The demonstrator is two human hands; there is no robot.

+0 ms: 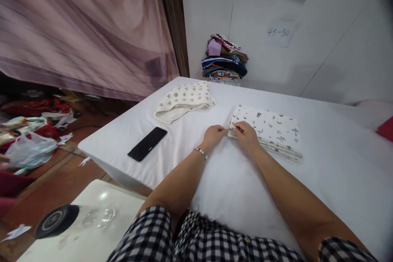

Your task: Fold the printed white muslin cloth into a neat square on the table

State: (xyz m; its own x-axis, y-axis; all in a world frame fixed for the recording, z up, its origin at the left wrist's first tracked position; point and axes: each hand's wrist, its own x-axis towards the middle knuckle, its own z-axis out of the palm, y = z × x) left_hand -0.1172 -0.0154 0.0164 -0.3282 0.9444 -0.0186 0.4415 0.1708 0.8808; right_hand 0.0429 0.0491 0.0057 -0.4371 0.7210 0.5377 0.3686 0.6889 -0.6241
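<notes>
A folded white cloth with small grey and dark prints [272, 127] lies in layers on the white-covered table [325, 131]. At its left near corner, my right hand [245, 136] pinches the edge between thumb and fingers. My left hand [215, 136], with a bracelet at the wrist, is closed at the same corner, its fingertips on the cloth's edge. Farther left lies a loosely folded cream cloth with green prints [187, 99]. A black phone [147, 144] rests near the table's left edge.
Folded clothes [225, 59] are stacked against the wall beyond the table. A pink curtain [92, 24] hangs at the left. Below left, a white surface [101, 196] holds a dark round object [57, 221] and a clear item. Plastic bags [30, 147] lie on the floor.
</notes>
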